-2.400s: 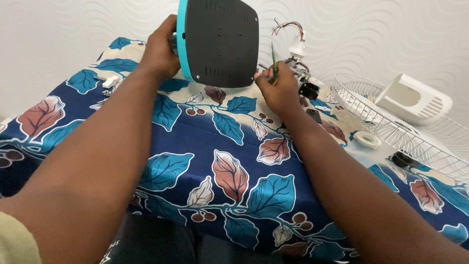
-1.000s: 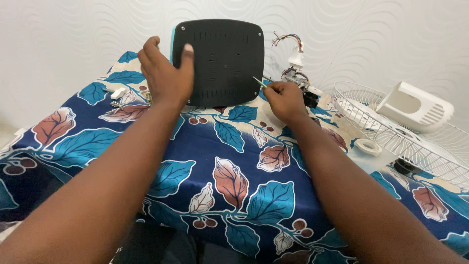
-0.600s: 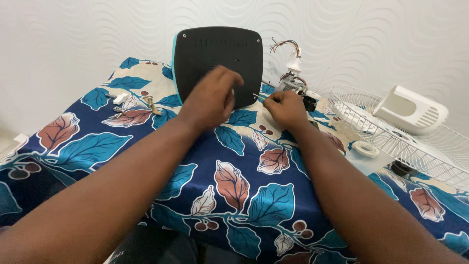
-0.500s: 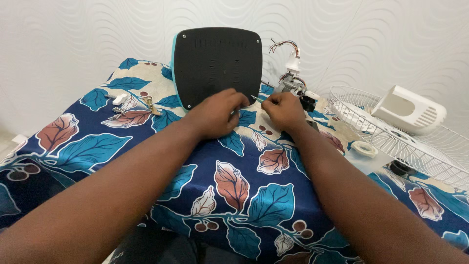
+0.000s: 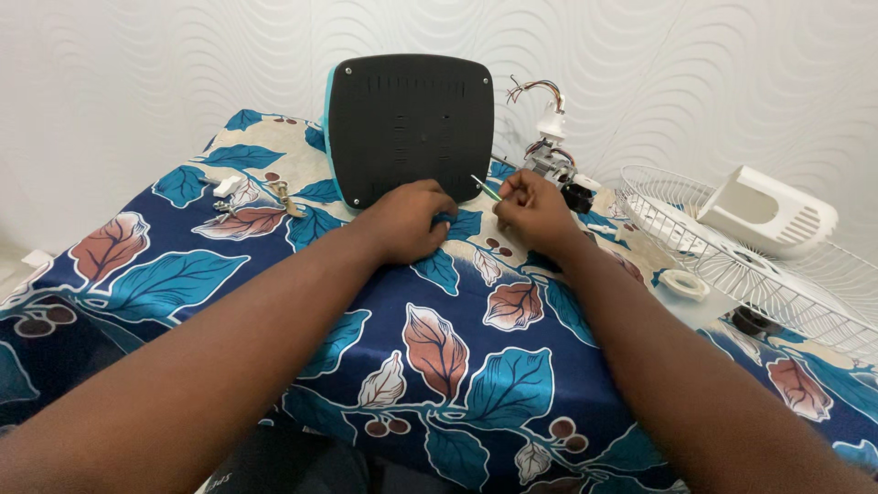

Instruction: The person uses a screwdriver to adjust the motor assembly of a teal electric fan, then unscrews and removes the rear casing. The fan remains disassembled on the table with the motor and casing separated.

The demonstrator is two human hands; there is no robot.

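My left hand rests on the leaf-print cloth right at the foot of the black base plate, which stands on edge with its teal rim toward my left; the fingers are curled down against the cloth, and I cannot tell whether they pinch anything small beneath them. My right hand sits just beside it, fingers pressed together around a thin green-handled screwdriver, its tip angled up and left toward the plate's lower right corner.

To do this well, I judge the plate needs steadying first: it is balanced upright on soft cloth (nothing visible props it from behind), so my left hand should brace its lower edge while the screwdriver works, keeping the tool square to the face so it does not slip across the plastic.

Room is tight to the right. The motor with loose wires stands near my right knuckles, and beyond it the white wire grille carries a white housing, with a roll of tape near the desk's edge. On the left, small white parts and screws lie well apart from my hands. The open stretch is the cloth in front of me, between my forearms
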